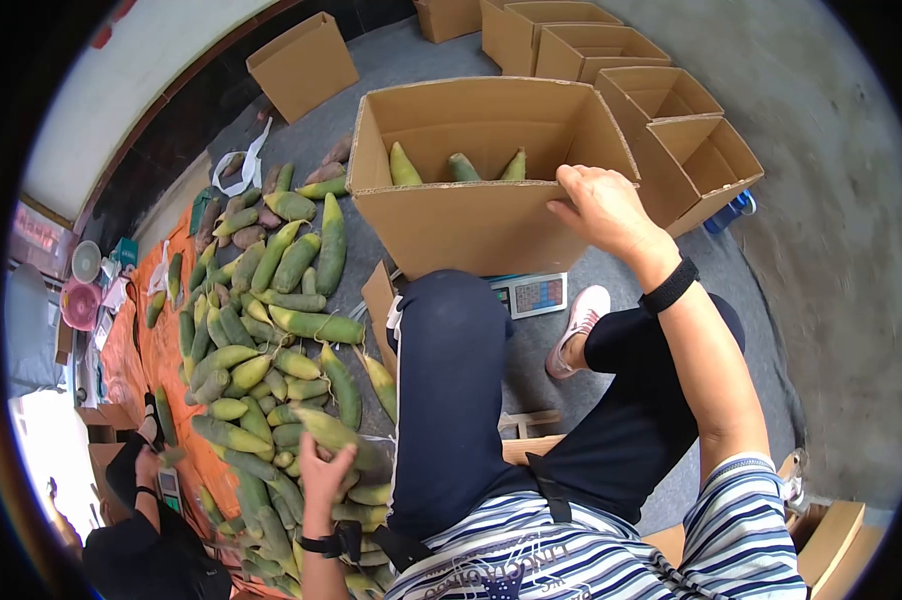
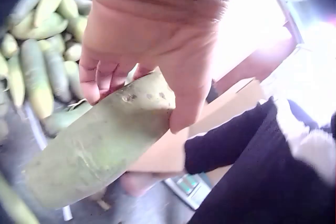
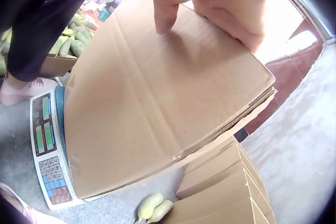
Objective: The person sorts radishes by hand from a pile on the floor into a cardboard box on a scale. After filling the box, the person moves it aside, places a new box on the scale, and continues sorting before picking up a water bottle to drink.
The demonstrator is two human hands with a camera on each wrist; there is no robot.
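Observation:
My left hand [image 1: 321, 475] grips a thick green radish [image 2: 100, 145] by one end, thumb on one side and fingers on the other, above the heap of green radishes [image 1: 271, 370]. Its other end points away from the palm in the left wrist view. My right hand [image 1: 606, 212] holds the near rim of an open cardboard box [image 1: 471, 232] toward its right corner, thumb outside and fingers over the edge. Inside the box, three radish tips [image 1: 404, 165] show above the near wall; the bottom is hidden. The box stands on a digital scale [image 3: 50, 155] with a keypad.
Several open boxes [image 1: 661, 95] line the wall at right, and another box [image 1: 306, 65] stands at the back left. An orange sheet [image 1: 161, 360] lies under part of the heap. Another person [image 1: 156, 530] is at lower left. Two radishes [image 3: 152, 208] lie beside the boxes.

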